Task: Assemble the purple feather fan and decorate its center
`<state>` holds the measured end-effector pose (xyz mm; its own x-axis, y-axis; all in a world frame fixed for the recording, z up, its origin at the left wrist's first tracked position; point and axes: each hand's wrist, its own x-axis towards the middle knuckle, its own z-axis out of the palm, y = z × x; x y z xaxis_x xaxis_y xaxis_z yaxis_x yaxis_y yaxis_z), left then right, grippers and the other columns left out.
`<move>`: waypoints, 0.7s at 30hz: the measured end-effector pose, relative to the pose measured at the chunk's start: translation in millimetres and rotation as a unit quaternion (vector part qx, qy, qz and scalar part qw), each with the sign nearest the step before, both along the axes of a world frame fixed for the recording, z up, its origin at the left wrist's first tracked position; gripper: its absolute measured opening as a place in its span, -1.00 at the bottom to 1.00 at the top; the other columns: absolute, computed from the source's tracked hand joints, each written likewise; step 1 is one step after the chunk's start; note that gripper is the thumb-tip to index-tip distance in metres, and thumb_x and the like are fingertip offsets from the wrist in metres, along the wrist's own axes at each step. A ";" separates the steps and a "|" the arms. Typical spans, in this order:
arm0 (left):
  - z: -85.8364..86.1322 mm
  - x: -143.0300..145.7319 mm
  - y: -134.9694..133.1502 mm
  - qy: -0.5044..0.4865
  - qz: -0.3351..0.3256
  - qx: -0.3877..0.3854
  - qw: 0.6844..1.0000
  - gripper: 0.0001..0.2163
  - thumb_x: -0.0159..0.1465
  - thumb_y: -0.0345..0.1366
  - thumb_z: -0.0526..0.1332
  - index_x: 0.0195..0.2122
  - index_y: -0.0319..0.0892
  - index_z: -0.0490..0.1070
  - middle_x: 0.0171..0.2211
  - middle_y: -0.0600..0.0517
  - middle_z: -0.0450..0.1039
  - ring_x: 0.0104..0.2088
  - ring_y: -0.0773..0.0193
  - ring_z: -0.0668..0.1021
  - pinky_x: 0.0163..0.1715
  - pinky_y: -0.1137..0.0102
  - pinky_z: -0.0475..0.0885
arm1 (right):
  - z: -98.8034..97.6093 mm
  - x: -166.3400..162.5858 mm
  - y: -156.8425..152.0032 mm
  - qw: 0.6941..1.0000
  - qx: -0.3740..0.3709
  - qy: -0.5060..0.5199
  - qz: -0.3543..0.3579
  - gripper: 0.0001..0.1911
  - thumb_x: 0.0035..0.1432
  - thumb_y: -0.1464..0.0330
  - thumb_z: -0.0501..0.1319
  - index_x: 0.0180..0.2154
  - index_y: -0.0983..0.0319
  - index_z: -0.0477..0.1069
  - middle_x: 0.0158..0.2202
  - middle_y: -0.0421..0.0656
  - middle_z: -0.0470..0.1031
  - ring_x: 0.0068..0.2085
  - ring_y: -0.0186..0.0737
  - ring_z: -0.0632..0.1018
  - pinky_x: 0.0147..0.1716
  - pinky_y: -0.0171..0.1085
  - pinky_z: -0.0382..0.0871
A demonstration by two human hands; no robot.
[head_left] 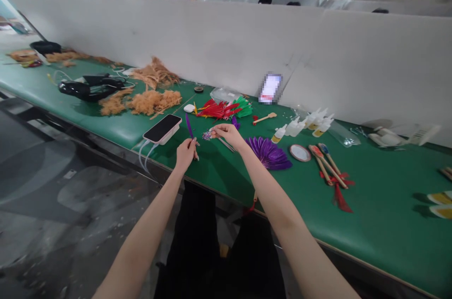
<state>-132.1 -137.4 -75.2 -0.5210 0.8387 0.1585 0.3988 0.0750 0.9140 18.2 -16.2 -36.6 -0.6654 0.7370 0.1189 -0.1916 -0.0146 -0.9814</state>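
- Left grip (pixel 186 152): closed on the quill of a slim purple feather (pixel 189 127), which is held above the green padded bench (pixel 353 223), near its front edge.
- Right grip (pixel 229 133): fingertips pinched on a small glittery purple tuft (pixel 206 135), just beside the feather.
- Risk: both pinches look light. If you slacken a finger, either piece would probably drop, possibly past the edge.
- Risk: the pink-cased black phone (pixel 163 128) lies at the edge near your left grip. A nudge could push it off.

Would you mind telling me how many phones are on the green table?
2. The pink-cased phone lies screen up at the front edge, beside the left hand; the propped phone leans against the white partition. Others may be hidden under clutter.
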 end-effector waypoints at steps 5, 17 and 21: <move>0.5 0.8 0.4 -0.002 -0.004 -0.001 1.000 -0.71 0.29 -0.10 0.04 -0.46 -0.16 0.36 -0.79 0.20 0.22 -0.74 0.40 0.39 -0.63 0.53 0.28 | 1.1 0.8 0.4 1.000 0.012 -0.002 0.022 -0.62 -0.11 0.13 0.38 -0.35 0.30 0.52 -0.44 -0.11 0.59 -0.39 -0.24 0.60 -0.19 -0.17 0.50; 13.1 9.3 3.2 -0.059 -0.087 0.024 0.994 -0.75 0.28 -0.13 0.06 -0.38 -0.18 0.36 -0.74 0.21 0.16 -0.75 0.41 0.35 -0.74 0.53 0.20 | -11.7 8.1 1.4 0.996 0.074 -0.053 -0.016 -0.44 -0.08 0.26 0.37 0.00 0.28 0.41 -0.25 -0.08 0.57 -0.22 -0.22 0.56 -0.08 -0.15 0.42; 19.8 20.5 9.2 -0.059 -0.135 0.022 0.989 -0.76 0.29 -0.16 0.03 -0.40 -0.18 0.33 -0.68 0.18 0.20 -0.73 0.44 0.36 -0.73 0.54 0.20 | -21.9 15.7 3.0 0.992 0.094 -0.070 -0.041 -0.38 -0.16 0.31 0.40 0.02 0.24 0.40 -0.25 -0.12 0.53 -0.30 -0.29 0.52 -0.15 -0.19 0.42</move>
